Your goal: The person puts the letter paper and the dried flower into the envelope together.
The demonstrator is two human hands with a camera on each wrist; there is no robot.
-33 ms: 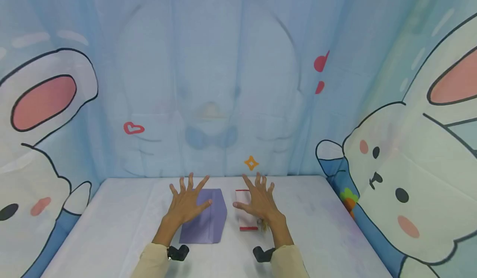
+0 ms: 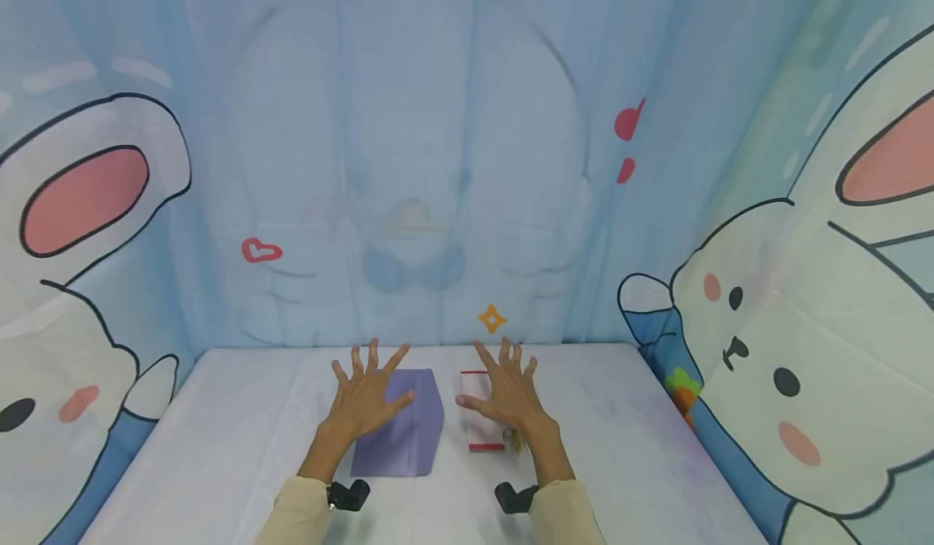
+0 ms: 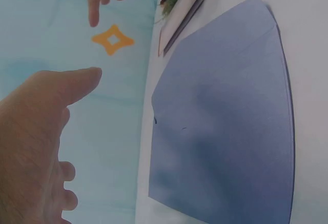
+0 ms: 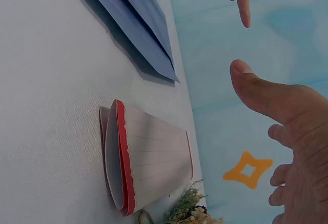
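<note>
Purple envelope (image 2: 387,452): lies flat on the white tablecloth (image 2: 219,448), its tapered side turned toward the folded paper.
Folded paper (image 2: 483,434): just right of the envelope and apart from it, pale and lined, with red edges; the right wrist view shows its layers standing slightly open at one end.
Dried flowers (image 4: 187,208): right of the envelope, on the far side of the folded paper, green sprigs with pale blooms; partly covered by the right wrist in the head view.
Left hand (image 2: 370,399): seen over the envelope's left part, raised clear of it; fingers straight and fanned wide, thumb stretched out, grasping nothing.
Right hand (image 2: 508,395): right of the envelope, overlapping the folded paper in the head view; fingers released and spread, thumb pointing toward the envelope.
Sleeves (image 2: 295,512): cream, nearer the wearer than the envelope, with a black wrist mount (image 2: 350,496) at the left cuff and another at the right.
Blue curtain (image 2: 409,123): rises beyond the envelope, printed with rabbits (image 2: 861,326) on both sides, a red heart (image 2: 251,256) and an orange star (image 2: 484,319).
</note>
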